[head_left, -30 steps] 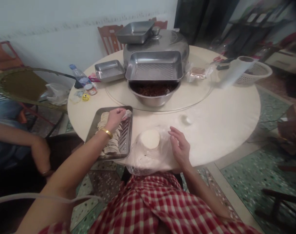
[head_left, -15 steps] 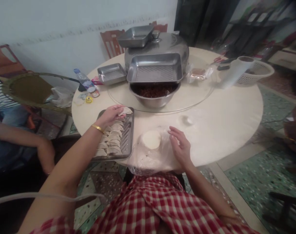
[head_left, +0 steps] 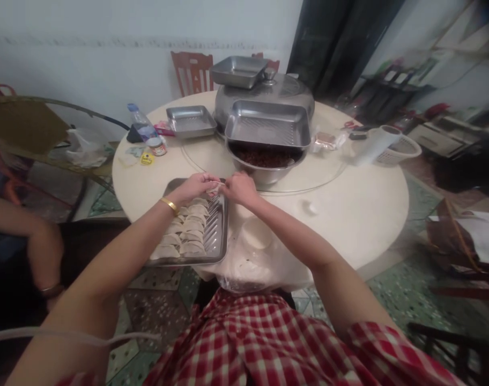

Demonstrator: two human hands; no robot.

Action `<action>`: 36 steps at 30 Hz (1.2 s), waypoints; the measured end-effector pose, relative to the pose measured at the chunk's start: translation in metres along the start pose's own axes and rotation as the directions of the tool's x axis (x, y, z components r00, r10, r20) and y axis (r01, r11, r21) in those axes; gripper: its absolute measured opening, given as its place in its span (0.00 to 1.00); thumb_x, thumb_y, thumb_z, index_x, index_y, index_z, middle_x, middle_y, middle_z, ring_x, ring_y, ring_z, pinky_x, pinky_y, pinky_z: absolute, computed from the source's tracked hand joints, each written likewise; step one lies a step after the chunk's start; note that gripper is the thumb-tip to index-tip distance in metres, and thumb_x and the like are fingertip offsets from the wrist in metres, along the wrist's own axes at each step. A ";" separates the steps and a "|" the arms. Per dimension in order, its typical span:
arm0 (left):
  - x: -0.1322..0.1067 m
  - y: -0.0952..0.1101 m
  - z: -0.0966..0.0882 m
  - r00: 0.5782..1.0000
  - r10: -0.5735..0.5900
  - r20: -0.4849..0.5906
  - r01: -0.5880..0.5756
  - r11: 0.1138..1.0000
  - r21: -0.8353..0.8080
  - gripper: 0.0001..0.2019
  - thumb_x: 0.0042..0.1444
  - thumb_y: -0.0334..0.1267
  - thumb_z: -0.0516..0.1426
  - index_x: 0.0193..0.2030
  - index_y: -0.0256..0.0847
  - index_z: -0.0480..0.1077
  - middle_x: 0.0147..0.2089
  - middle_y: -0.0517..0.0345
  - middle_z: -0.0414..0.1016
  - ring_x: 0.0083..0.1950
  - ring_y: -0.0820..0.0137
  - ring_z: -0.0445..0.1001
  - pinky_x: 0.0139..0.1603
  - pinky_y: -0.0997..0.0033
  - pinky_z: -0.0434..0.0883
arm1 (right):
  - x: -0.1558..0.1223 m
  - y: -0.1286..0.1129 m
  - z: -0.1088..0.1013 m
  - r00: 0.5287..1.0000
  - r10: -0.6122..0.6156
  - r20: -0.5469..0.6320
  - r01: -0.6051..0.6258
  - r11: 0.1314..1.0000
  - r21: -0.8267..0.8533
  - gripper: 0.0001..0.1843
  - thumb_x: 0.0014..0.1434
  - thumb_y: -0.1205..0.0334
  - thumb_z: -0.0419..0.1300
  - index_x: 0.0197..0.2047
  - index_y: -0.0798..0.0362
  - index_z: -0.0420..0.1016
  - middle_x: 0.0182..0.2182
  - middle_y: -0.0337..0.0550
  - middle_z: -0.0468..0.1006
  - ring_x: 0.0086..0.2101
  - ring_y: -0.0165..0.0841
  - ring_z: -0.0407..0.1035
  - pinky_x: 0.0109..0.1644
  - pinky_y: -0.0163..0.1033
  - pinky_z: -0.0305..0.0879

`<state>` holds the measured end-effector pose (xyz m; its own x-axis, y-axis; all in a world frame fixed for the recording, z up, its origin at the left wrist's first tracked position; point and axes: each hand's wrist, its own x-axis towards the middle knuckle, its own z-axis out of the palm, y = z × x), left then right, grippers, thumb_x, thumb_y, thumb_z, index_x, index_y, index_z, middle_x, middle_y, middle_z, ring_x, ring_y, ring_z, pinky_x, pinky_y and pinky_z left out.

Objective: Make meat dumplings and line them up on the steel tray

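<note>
Over the far edge of a metal tray (head_left: 225, 236), my left hand (head_left: 197, 187) is closed on a pale dumpling (head_left: 215, 188), mostly hidden by the fingers. Pinching the dumpling's other end is my right hand (head_left: 241, 187), its fingers closed too. Rows of folded dumplings (head_left: 193, 225) lie in the tray below, and its right strip shows bare ridged metal. Under my right forearm, round dough wrappers (head_left: 256, 234) rest on a clear plastic bag (head_left: 248, 271). Just beyond my hands stands a steel bowl (head_left: 264, 175) holding dark filling (head_left: 262, 158).
A ridged baking pan (head_left: 268, 126) sits over the bowl's back part. Behind it are a large lidded pan (head_left: 309, 99) and another tray (head_left: 191, 122). A bottle (head_left: 142, 122) and jar (head_left: 156, 146) stand left, a white basket (head_left: 409, 150) right. Another person's arm (head_left: 45, 252) is at left.
My right hand has come from beside the wrappers, up and left, to meet my left hand at the dumpling. My left hand still holds it. The view has shifted a little.
</note>
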<state>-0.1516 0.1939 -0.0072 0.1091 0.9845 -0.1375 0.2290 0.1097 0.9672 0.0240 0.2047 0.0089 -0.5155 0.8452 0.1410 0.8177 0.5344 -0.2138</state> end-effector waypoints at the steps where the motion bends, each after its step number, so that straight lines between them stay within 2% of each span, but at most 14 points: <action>1: 0.001 -0.002 0.000 1.000 0.008 -0.007 -0.008 0.999 0.037 0.15 0.47 0.43 0.65 0.39 0.37 0.73 0.31 0.55 0.77 0.30 0.71 0.75 0.33 0.70 0.72 | 0.001 0.000 0.001 1.000 -0.003 0.011 0.003 1.000 -0.017 0.19 0.65 0.52 0.52 0.44 0.53 0.81 0.48 0.54 0.78 0.52 0.47 0.68 0.52 0.47 0.64; 4: 0.007 -0.005 0.002 0.999 0.030 -0.029 -0.024 0.981 0.192 0.11 0.50 0.41 0.61 0.38 0.38 0.74 0.27 0.58 0.76 0.27 0.71 0.73 0.31 0.71 0.70 | 0.004 -0.001 0.003 0.999 -0.010 0.050 0.013 0.997 -0.075 0.19 0.65 0.53 0.51 0.44 0.54 0.81 0.49 0.54 0.78 0.53 0.46 0.67 0.55 0.49 0.62; 7: 0.012 -0.004 0.005 0.996 0.062 -0.061 -0.033 0.920 0.390 0.07 0.48 0.37 0.59 0.35 0.39 0.76 0.23 0.60 0.74 0.28 0.68 0.73 0.33 0.70 0.68 | 0.008 -0.004 0.005 0.997 -0.010 0.079 0.020 0.993 -0.120 0.22 0.67 0.52 0.49 0.46 0.55 0.80 0.49 0.55 0.78 0.53 0.47 0.66 0.55 0.51 0.61; 12: 0.014 -0.005 0.009 0.988 0.127 -0.083 -0.040 0.747 0.664 0.07 0.49 0.32 0.58 0.33 0.40 0.77 0.34 0.52 0.80 0.45 0.58 0.77 0.46 0.65 0.67 | 0.012 -0.013 0.010 0.996 -0.003 0.089 0.017 0.987 -0.161 0.20 0.65 0.57 0.51 0.48 0.60 0.79 0.50 0.61 0.77 0.54 0.47 0.66 0.55 0.51 0.61; 15: 0.014 -0.008 0.011 0.991 0.126 -0.053 -0.041 0.646 0.763 0.06 0.54 0.35 0.58 0.35 0.41 0.77 0.40 0.51 0.81 0.50 0.58 0.76 0.51 0.63 0.67 | 0.014 -0.015 0.015 0.996 0.011 0.089 0.005 0.985 -0.170 0.18 0.64 0.60 0.52 0.48 0.60 0.79 0.50 0.62 0.77 0.54 0.48 0.65 0.56 0.52 0.60; 18: 0.015 -0.008 0.011 0.994 0.107 -0.009 -0.055 0.572 0.819 0.08 0.58 0.40 0.58 0.40 0.40 0.76 0.45 0.52 0.80 0.49 0.63 0.76 0.53 0.59 0.68 | 0.015 -0.015 0.020 0.995 0.019 0.098 -0.001 0.985 -0.174 0.18 0.62 0.59 0.54 0.47 0.60 0.79 0.50 0.61 0.77 0.54 0.48 0.65 0.57 0.52 0.60; 23: 0.018 0.002 0.004 0.995 0.062 0.077 -0.098 0.498 0.862 0.13 0.54 0.33 0.56 0.42 0.44 0.80 0.44 0.54 0.83 0.46 0.64 0.78 0.45 0.72 0.67 | 0.014 -0.013 0.025 0.994 0.033 0.102 -0.016 0.986 -0.168 0.17 0.61 0.59 0.55 0.49 0.57 0.78 0.53 0.58 0.75 0.55 0.46 0.64 0.56 0.50 0.61; 26: 0.021 0.004 0.003 0.993 0.019 0.115 -0.111 0.456 0.883 0.12 0.54 0.34 0.57 0.42 0.44 0.80 0.41 0.56 0.83 0.44 0.64 0.79 0.43 0.73 0.67 | 0.015 -0.011 0.028 0.994 0.044 0.104 -0.028 0.988 -0.155 0.17 0.61 0.59 0.56 0.48 0.57 0.79 0.51 0.56 0.76 0.55 0.44 0.65 0.55 0.48 0.62; 28: 0.022 0.003 0.004 0.994 -0.010 0.113 -0.099 0.412 0.906 0.10 0.58 0.38 0.58 0.43 0.41 0.78 0.42 0.54 0.82 0.45 0.64 0.78 0.46 0.68 0.70 | 0.016 -0.010 0.029 0.993 0.051 0.102 -0.035 0.988 -0.148 0.17 0.61 0.59 0.56 0.47 0.57 0.79 0.49 0.56 0.77 0.54 0.44 0.66 0.55 0.47 0.62; 32: 0.025 0.001 0.008 0.996 -0.020 0.087 -0.076 0.319 0.945 0.15 0.62 0.45 0.57 0.51 0.38 0.71 0.52 0.50 0.74 0.51 0.63 0.75 0.51 0.54 0.74 | 0.015 -0.011 0.030 0.994 0.070 0.089 -0.056 0.987 -0.149 0.16 0.61 0.61 0.54 0.46 0.57 0.79 0.49 0.57 0.78 0.54 0.44 0.66 0.55 0.48 0.62; 36: 0.028 0.004 0.008 0.996 0.008 0.089 -0.088 0.268 0.959 0.17 0.63 0.44 0.57 0.54 0.39 0.70 0.55 0.49 0.73 0.52 0.62 0.74 0.52 0.53 0.74 | 0.012 -0.011 0.028 0.996 0.073 0.060 -0.063 0.986 -0.155 0.16 0.62 0.63 0.52 0.46 0.56 0.79 0.49 0.56 0.77 0.54 0.44 0.66 0.54 0.48 0.62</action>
<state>-0.1396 0.2211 -0.0088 0.1967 0.9692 -0.1483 0.9798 -0.1887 0.0667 0.0017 0.2089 -0.0141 -0.4690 0.8807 0.0664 0.8783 0.4730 -0.0702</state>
